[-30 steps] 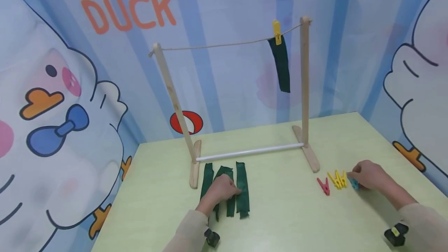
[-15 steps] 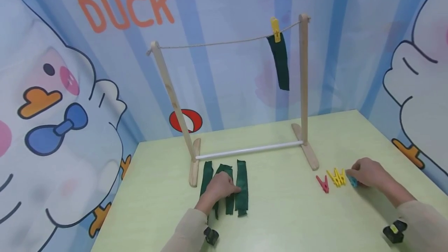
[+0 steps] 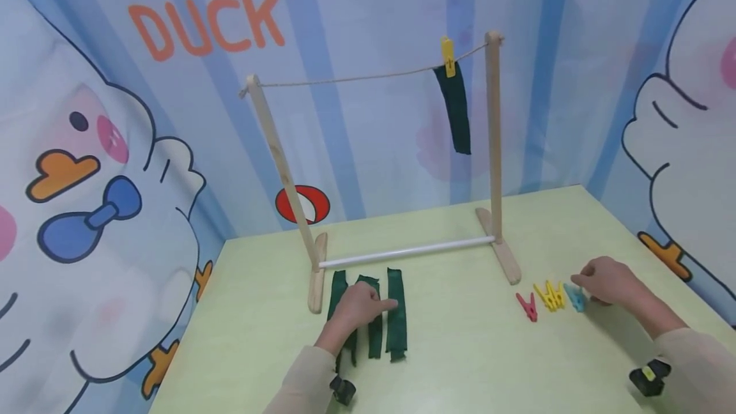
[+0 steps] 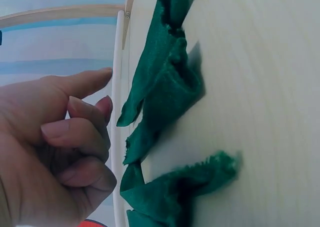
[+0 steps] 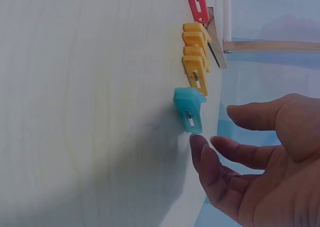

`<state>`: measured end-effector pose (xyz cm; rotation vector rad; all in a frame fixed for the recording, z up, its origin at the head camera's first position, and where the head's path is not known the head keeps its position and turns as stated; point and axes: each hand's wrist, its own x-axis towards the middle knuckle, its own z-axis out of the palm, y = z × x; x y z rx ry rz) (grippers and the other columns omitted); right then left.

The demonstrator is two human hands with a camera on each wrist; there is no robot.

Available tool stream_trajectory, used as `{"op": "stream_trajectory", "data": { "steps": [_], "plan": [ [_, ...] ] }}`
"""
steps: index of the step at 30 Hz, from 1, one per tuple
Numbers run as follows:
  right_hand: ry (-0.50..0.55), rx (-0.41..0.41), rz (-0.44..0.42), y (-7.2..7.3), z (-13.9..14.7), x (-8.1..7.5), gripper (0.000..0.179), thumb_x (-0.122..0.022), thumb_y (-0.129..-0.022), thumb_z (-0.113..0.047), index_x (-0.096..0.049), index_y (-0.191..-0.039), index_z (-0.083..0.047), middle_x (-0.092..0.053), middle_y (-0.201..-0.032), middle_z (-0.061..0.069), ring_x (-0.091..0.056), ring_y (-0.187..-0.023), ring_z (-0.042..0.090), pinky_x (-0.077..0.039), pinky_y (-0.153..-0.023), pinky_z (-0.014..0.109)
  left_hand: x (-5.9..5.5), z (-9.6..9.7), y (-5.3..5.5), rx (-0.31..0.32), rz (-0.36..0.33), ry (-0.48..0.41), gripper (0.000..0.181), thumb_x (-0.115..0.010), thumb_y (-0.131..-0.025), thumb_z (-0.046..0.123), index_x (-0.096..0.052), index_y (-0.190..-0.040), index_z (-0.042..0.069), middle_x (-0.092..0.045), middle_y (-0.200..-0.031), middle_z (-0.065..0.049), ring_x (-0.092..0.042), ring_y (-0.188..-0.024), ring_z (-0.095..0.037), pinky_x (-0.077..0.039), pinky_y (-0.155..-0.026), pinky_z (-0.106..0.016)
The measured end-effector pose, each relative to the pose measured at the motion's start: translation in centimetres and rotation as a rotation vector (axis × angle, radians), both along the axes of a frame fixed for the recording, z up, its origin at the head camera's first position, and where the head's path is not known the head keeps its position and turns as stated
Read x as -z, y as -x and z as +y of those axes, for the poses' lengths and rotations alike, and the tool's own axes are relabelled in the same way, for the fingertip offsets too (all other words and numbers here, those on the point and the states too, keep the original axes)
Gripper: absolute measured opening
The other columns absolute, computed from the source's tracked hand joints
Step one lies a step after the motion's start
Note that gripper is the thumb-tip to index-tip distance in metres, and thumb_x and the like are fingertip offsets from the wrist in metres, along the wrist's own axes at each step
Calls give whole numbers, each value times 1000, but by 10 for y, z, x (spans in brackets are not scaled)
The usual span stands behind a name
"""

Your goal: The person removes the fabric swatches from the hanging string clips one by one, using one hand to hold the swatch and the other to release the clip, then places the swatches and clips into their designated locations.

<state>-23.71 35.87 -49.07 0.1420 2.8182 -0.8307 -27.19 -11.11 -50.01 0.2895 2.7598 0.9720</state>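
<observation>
My left hand (image 3: pixel 359 305) hovers over several dark green cloth strips (image 3: pixel 397 318) lying on the table. Its thumb points out and its other fingers curl loosely with nothing in them, as the left wrist view shows beside the crumpled green cloth (image 4: pixel 170 87). At the right, my right hand (image 3: pixel 611 281) is just beside a blue clothespin (image 5: pixel 188 107), fingers relaxed and thumb apart. One fingertip comes right at the clothespin's lower end in the right wrist view. Yellow clothespins (image 3: pixel 550 296) and a red clothespin (image 3: pixel 527 307) lie in a row to its left.
A wooden stand with two posts (image 3: pixel 493 139) and a white bottom rod (image 3: pixel 408 252) stands behind the strips. From its string (image 3: pixel 345 80) hangs another green strip (image 3: pixel 454 114), clipped by a yellow clothespin (image 3: pixel 448 56). A printed duck curtain (image 3: pixel 368 5) backs the table.
My right hand has drawn slightly away from the blue clothespin, which now shows more fully. The left thumb has stretched out above the strips. The head view has shifted slightly.
</observation>
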Motion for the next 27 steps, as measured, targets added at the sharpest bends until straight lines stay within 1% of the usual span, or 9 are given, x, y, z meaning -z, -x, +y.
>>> {"op": "stream_trajectory", "data": {
  "steps": [5, 11, 14, 16, 18, 20, 21, 23, 27],
  "plan": [
    [17, -4, 20, -2, 0, -4, 45, -57, -100, -21, -55, -109, 23, -60, -74, 12, -57, -65, 20, -51, -59, 35, -4, -1, 2, -1, 5, -32, 60, -74, -90, 42, -37, -49, 17, -31, -42, 8, -31, -39, -10, -28, -43, -27],
    [21, -12, 90, -2, -1, -14, 43, -56, -101, -19, -54, -111, 23, -61, -76, 13, -59, -66, 22, -52, -59, 36, -16, 3, 8, -6, 42, -65, 57, -72, -92, 40, -39, -52, 15, -32, -45, 7, -33, -41, -12, -28, -45, -28],
    [34, -18, 115, -1, -3, -20, 44, -56, -101, -21, -55, -112, 22, -62, -79, 15, -59, -67, 23, -51, -58, 36, -21, 7, 10, -12, 49, -93, 53, -71, -93, 39, -44, -56, 13, -38, -47, 3, -39, -43, -14, -31, -46, -30],
    [51, -27, 136, -2, -4, -24, 44, -56, -101, -22, -56, -113, 21, -63, -84, 18, -61, -69, 25, -52, -59, 37, -23, 9, 11, -17, 55, -106, 45, -71, -93, 39, -52, -63, 12, -49, -52, 1, -47, -46, -16, -35, -47, -30],
    [75, -34, 156, -2, -7, -28, 45, -56, -102, -24, -56, -115, 20, -65, -90, 22, -63, -73, 27, -54, -61, 39, -26, 11, 13, -30, 58, -120, 37, -70, -94, 38, -58, -73, 11, -58, -60, -3, -56, -51, -20, -40, -49, -32],
    [99, -38, 184, -2, -10, -32, 46, -57, -102, -25, -56, -117, 19, -65, -98, 27, -66, -78, 31, -56, -63, 40, -28, 13, 14, -42, 82, -131, 31, -70, -94, 37, -62, -83, 9, -64, -71, -4, -60, -58, -22, -44, -52, -33],
    [109, -41, 198, -2, -12, -34, 47, -57, -102, -26, -56, -118, 18, -64, -102, 29, -67, -81, 33, -57, -64, 40, -29, 13, 15, -50, 96, -135, 29, -70, -94, 37, -64, -88, 10, -65, -77, -4, -61, -62, -22, -46, -54, -34],
    [129, -45, 227, -1, -16, -39, 48, -57, -102, -27, -55, -120, 18, -63, -107, 31, -68, -85, 35, -57, -66, 40, -32, 15, 17, -66, 123, -149, 28, -69, -95, 36, -65, -94, 9, -65, -84, -4, -61, -68, -21, -49, -58, -35],
    [138, -50, 295, 3, -24, -52, 48, -56, -103, -28, -56, -123, 16, -63, -109, 30, -68, -86, 34, -58, -66, 40, -38, 20, 23, -74, 166, -168, 31, -67, -96, 37, -65, -105, 8, -66, -95, -5, -62, -77, -18, -51, -66, -37]
  ]
}}
